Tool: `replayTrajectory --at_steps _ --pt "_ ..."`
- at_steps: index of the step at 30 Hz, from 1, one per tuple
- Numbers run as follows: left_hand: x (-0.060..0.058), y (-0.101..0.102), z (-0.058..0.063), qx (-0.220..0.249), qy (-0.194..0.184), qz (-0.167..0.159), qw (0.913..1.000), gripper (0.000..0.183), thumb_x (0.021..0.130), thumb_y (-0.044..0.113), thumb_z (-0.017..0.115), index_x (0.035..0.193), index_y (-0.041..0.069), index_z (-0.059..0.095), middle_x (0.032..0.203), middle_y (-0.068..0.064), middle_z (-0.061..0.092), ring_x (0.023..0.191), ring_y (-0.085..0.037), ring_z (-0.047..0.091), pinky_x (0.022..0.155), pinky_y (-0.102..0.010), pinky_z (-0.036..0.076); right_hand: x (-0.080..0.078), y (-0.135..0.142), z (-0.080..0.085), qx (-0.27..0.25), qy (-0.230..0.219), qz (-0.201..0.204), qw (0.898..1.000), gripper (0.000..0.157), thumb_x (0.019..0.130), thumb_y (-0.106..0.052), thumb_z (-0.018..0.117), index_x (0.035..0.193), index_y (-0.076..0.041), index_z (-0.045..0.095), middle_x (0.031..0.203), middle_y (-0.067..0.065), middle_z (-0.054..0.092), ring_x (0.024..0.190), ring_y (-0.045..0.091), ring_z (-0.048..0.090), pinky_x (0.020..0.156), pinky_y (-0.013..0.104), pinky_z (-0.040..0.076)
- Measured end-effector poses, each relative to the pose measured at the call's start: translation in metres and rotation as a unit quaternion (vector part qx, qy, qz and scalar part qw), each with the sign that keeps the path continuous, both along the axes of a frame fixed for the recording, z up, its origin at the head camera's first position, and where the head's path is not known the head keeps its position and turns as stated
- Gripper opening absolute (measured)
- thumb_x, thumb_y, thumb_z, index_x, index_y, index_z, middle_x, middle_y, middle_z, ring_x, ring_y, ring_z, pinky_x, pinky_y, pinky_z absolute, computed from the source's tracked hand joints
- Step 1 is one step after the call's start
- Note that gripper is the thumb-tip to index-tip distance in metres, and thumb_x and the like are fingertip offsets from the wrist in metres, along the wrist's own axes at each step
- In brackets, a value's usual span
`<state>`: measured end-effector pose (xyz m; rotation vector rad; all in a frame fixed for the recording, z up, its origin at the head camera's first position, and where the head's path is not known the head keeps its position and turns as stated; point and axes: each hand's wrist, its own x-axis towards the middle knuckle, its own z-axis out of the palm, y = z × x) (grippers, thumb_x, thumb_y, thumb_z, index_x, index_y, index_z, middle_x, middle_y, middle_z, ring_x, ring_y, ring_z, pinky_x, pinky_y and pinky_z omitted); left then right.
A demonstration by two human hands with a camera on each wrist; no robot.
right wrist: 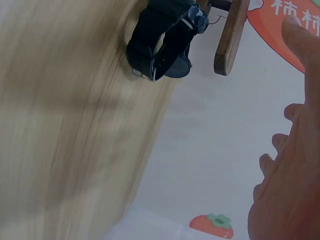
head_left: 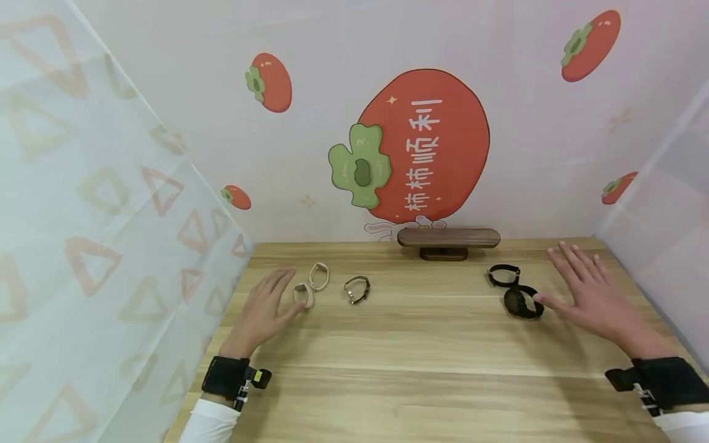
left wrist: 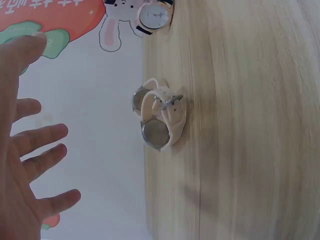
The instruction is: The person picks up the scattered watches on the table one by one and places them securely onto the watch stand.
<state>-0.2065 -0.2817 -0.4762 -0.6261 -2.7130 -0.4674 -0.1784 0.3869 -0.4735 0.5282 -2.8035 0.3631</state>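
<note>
My left hand (head_left: 264, 311) hovers at the table's left side with fingers loosely extended, holding nothing. Nearest to it is a cream-strapped wristwatch (head_left: 309, 301), and a second cream watch (head_left: 327, 280) stands just behind. In the left wrist view the front cream watch (left wrist: 156, 134) shows a round face and lies apart from the hand. A thin dark-strapped watch (head_left: 366, 288) with a round pale dial sits to their right. On the right, my right hand (head_left: 592, 295) is spread out, with nothing in it. Its thumb overlaps a chunky black watch (head_left: 515, 303); a slimmer black watch (head_left: 503, 267) stands behind.
A dark wooden stand (head_left: 448, 238) with a long rounded bar is at the table's back edge. White cloth walls printed with persimmons rise behind and at both sides. The wooden tabletop (head_left: 399, 369) stretches between the hands. Each wrist wears a black strapped-on device.
</note>
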Motion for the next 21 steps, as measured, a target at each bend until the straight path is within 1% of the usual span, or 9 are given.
replayTrajectory --at_steps 4,7,8,11,13,15,19,21 --pt "-0.004 0.006 -0.004 0.014 0.030 -0.019 0.9993 0.072 0.095 0.036 0.081 0.154 0.004 0.054 0.148 -0.021 0.061 0.138 -0.043 0.057 0.114 -0.063 0.048 -0.002 -0.007 -0.006 -0.013 -0.001 0.005 1.000 0.103 0.100 -0.045 0.073 0.173 -0.010 0.009 0.179 0.024 0.002 0.167 0.038 -0.004 0.136 0.053 -0.014" --pt "-0.007 0.013 -0.009 0.025 0.047 -0.028 0.9982 0.068 0.095 0.032 0.083 0.151 0.005 0.057 0.140 -0.020 0.067 0.130 -0.040 0.063 0.111 -0.058 0.052 -0.004 -0.013 -0.008 -0.025 -0.005 0.011 1.000 0.102 0.100 -0.044 0.073 0.173 -0.010 0.009 0.179 0.024 0.005 0.167 0.040 0.001 0.136 0.055 -0.010" --pt "-0.009 0.016 -0.012 0.030 0.054 -0.030 0.9976 0.067 0.094 0.030 0.084 0.150 0.004 0.059 0.137 -0.019 0.068 0.127 -0.039 0.064 0.109 -0.057 0.054 -0.005 -0.015 -0.008 -0.027 -0.006 0.012 1.000 0.102 0.100 -0.043 0.073 0.173 -0.010 0.010 0.178 0.024 0.007 0.166 0.042 0.004 0.136 0.056 -0.007" --pt "-0.012 0.025 -0.018 0.046 0.071 -0.038 0.9957 0.061 0.092 0.026 0.085 0.144 0.002 0.063 0.132 -0.018 0.071 0.122 -0.037 0.067 0.107 -0.054 0.056 -0.006 -0.022 -0.009 -0.042 -0.014 0.012 0.999 0.101 0.100 -0.043 0.074 0.173 -0.012 0.011 0.176 0.026 0.015 0.162 0.050 0.016 0.134 0.065 0.005" --pt "-0.014 0.030 -0.021 0.057 0.080 -0.045 0.9941 0.057 0.092 0.024 0.086 0.139 0.001 0.065 0.129 -0.017 0.072 0.120 -0.036 0.068 0.105 -0.053 0.058 -0.008 -0.026 -0.010 -0.051 -0.020 0.010 0.998 0.101 0.100 -0.043 0.074 0.173 -0.014 0.010 0.175 0.027 0.020 0.157 0.056 0.023 0.130 0.071 0.013" --pt "-0.016 0.037 -0.025 0.066 0.086 -0.049 0.9929 0.053 0.092 0.022 0.085 0.137 0.001 0.067 0.126 -0.014 0.074 0.118 -0.033 0.069 0.104 -0.051 0.059 -0.009 -0.029 -0.010 -0.063 -0.027 0.007 0.998 0.101 0.100 -0.041 0.075 0.173 -0.013 0.011 0.172 0.030 0.024 0.152 0.060 0.028 0.124 0.076 0.020" --pt "-0.021 0.049 -0.034 0.097 0.088 -0.057 0.9897 0.048 0.093 0.017 0.084 0.136 0.002 0.067 0.120 -0.012 0.075 0.115 -0.031 0.070 0.103 -0.049 0.059 -0.013 -0.036 -0.013 -0.076 -0.035 0.004 0.997 0.099 0.101 -0.039 0.075 0.172 -0.007 0.013 0.167 0.037 0.030 0.146 0.064 0.033 0.116 0.078 0.028" --pt "-0.023 0.055 -0.037 0.111 0.086 -0.059 0.9884 0.048 0.094 0.016 0.082 0.137 0.002 0.067 0.118 -0.012 0.076 0.114 -0.030 0.070 0.103 -0.049 0.060 -0.014 -0.039 -0.015 -0.081 -0.039 0.005 0.996 0.098 0.101 -0.038 0.075 0.171 -0.004 0.014 0.165 0.038 0.031 0.145 0.064 0.034 0.115 0.079 0.029"
